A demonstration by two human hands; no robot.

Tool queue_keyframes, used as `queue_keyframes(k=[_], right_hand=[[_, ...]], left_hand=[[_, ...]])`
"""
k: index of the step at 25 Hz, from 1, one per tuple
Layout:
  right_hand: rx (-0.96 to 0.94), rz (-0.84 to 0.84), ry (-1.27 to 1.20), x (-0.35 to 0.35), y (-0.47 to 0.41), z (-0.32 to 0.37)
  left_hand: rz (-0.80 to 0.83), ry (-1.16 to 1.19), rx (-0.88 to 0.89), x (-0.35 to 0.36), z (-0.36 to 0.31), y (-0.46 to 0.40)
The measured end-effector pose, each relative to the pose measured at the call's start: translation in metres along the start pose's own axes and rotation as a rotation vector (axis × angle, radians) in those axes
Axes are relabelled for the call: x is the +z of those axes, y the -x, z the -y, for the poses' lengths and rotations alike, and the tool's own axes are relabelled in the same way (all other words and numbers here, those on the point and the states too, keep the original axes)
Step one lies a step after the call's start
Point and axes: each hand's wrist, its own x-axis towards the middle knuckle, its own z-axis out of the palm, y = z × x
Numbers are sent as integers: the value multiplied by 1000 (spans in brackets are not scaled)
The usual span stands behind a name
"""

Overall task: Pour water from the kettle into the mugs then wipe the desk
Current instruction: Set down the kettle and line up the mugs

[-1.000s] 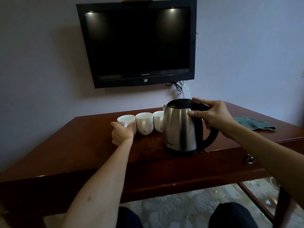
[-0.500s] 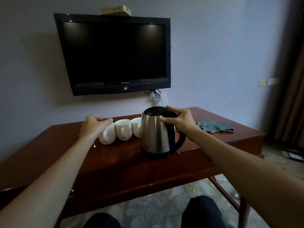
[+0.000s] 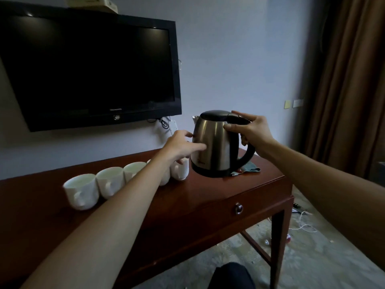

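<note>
White mugs (image 3: 81,190) line the table (image 3: 208,197) under the left forearm. The left hand (image 3: 179,146) reaches out, fingers loosely apart, beside the kettle (image 3: 214,144). The right hand (image 3: 253,130) clamps the handle; pouring seems not begun, so lifting and tipping come next.

both arms stretched out forward. right hand (image 3: 253,132) has its grip wrapped around the kettle handle (image 3: 242,140), left hand (image 3: 181,146) reaching in with fingers loosely spread, holding nothing.
</note>
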Motion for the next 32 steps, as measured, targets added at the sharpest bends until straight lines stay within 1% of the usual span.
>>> queue_keyframes(k=[3,7,11,15,20,25,26,28,29,30,31,32], right_hand=[[11,-6,-8,-10,-47,-13],[60,-13,-56,-9,-112,-58],[92,26,-54,2,-180,-115],[114,75,-35,14,-240,-172],[117,158,29,24,-272,-227],[92,189,92,28,-274,-234],[97,215,105,26,-273,-230],[144,242,140,18,-268,-223],[171,198,178,12,-260,-221],[179,116,238,6,-248,-220],[164,29,309,-1,-232,-220],[131,-8,385,-8,-210,-220]], left_hand=[[-26,13,9,19,-10,-48],[-95,-7,24,41,-8,-119],[-151,-35,-18,62,12,-192],[-148,-18,-94,82,37,-258],[-153,20,-173,111,70,-296],[-197,-84,-193,123,77,-301],[-211,-147,-183,123,74,-297],[-298,-290,-137,125,63,-280],[-351,-353,-72,127,58,-267],[-373,-413,31,131,54,-253],[-345,-476,142,137,50,-237],[-264,-529,228,145,48,-221]])
